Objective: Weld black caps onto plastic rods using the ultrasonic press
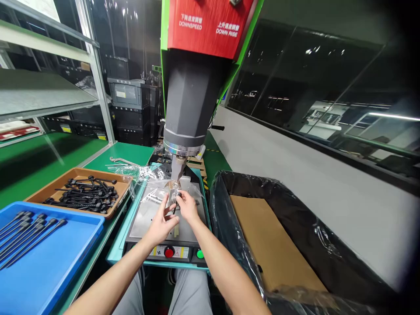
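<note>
Both of my hands are at a metal fixture (173, 192) on the press's steel plate (141, 224), right below the metal horn (178, 168). My right hand (187, 207) has its thumb and fingertips closed on a thin black rod-like part (174, 210) at the fixture. On the other side of that part is my left hand (161, 224), its thumb and fingers apart around it. Whether the left fingertips touch the rod is too small to tell. My fingers partly hide the fixture and the rod's upper end.
At left, a blue tray (70, 262) has several long black rods with thick ends; a brown tray (36, 197) behind it bears a heap of black parts. Red (169, 252) and green buttons (200, 253) front the press. At right stands a black-lined bin (226, 218) with cardboard inside.
</note>
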Action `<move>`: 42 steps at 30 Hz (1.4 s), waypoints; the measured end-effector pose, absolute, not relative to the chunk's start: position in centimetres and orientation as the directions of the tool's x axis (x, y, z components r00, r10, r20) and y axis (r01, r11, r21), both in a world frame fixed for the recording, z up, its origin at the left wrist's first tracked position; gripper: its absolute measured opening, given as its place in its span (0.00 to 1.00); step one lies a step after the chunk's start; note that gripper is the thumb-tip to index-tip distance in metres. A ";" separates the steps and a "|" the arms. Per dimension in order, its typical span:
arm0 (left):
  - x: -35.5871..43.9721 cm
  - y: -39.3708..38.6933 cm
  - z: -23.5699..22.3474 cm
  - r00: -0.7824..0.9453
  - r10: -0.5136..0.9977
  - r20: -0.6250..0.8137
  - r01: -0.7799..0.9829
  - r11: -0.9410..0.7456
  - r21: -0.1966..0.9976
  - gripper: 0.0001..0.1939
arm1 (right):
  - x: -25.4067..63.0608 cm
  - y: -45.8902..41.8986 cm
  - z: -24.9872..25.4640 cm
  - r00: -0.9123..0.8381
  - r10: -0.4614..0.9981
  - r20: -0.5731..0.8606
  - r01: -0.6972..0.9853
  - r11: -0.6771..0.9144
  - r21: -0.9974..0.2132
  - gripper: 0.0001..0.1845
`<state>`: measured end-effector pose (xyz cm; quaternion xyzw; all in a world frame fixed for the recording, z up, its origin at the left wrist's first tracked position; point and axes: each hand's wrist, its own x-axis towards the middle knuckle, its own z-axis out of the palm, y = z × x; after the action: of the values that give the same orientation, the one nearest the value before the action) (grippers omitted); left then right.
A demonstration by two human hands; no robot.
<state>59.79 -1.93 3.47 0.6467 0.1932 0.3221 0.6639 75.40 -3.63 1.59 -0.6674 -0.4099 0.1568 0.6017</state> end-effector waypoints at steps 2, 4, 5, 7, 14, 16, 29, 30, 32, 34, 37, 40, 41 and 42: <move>59.9 -1.9 3.8 0.713 0.675 0.190 -0.201 -0.063 0.978 0.46 | 75.5 -3.3 2.1 0.609 0.716 0.341 0.420 0.074 -0.905 0.18; 60.1 -1.9 3.9 0.716 0.669 0.201 -0.215 -0.063 0.975 0.46 | 75.7 -3.1 2.6 0.607 0.690 0.394 0.471 0.087 -0.878 0.18; 60.1 -1.9 3.9 0.720 0.664 0.204 -0.220 -0.060 0.974 0.46 | 75.8 -2.9 2.9 0.610 0.676 0.413 0.488 0.090 -0.868 0.18; 60.3 -1.8 3.9 0.729 0.651 0.214 -0.231 -0.061 0.971 0.45 | 76.1 -2.7 3.2 0.623 0.650 0.434 0.502 0.093 -0.860 0.17; 60.6 -1.1 4.8 0.720 0.661 0.211 -0.238 -0.051 0.970 0.45 | 76.7 -0.5 3.1 0.651 0.651 0.390 0.382 0.164 -0.910 0.15; 60.5 -0.9 5.1 0.717 0.667 0.203 -0.221 -0.058 0.973 0.45 | 76.9 0.3 3.2 0.672 0.649 0.357 0.351 0.145 -0.925 0.14; 60.5 -0.7 4.0 0.727 0.659 0.191 -0.197 -0.067 0.978 0.44 | 78.4 0.6 4.1 0.553 0.799 0.236 0.203 0.145 -0.968 0.16; 60.5 -0.8 4.0 0.728 0.659 0.188 -0.192 -0.066 0.979 0.44 | 78.5 0.6 4.3 0.532 0.813 0.238 0.197 0.154 -0.968 0.15; 60.6 -0.9 3.9 0.728 0.660 0.183 -0.185 -0.069 0.980 0.44 | 78.5 0.8 4.3 0.510 0.828 0.235 0.187 0.160 -0.969 0.14; 60.7 -0.9 3.8 0.728 0.660 0.184 -0.180 -0.075 0.981 0.44 | 78.4 1.1 4.1 0.522 0.824 0.223 0.170 0.155 -0.973 0.14; 60.8 -0.8 3.4 0.731 0.657 0.184 -0.180 -0.075 0.981 0.44 | 78.4 1.3 3.4 0.545 0.810 0.218 0.149 0.163 -0.975 0.17; 61.1 -0.7 3.0 0.737 0.649 0.190 -0.182 -0.081 0.980 0.44 | 78.7 0.8 2.7 0.612 0.777 0.148 -0.022 0.204 -0.979 0.23; 61.2 -0.7 2.9 0.738 0.647 0.193 -0.180 -0.087 0.980 0.44 | 78.8 0.5 2.7 0.640 0.761 0.105 -0.116 0.231 -0.966 0.24; 61.4 -0.7 2.8 0.739 0.644 0.195 -0.177 -0.094 0.980 0.44 | 79.1 0.2 2.6 0.659 0.750 0.054 -0.218 0.260 -0.941 0.23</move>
<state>61.35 -0.71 2.84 0.6686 0.1747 0.3159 0.6501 79.06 0.17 2.65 -0.5159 -0.2579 0.3225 0.7505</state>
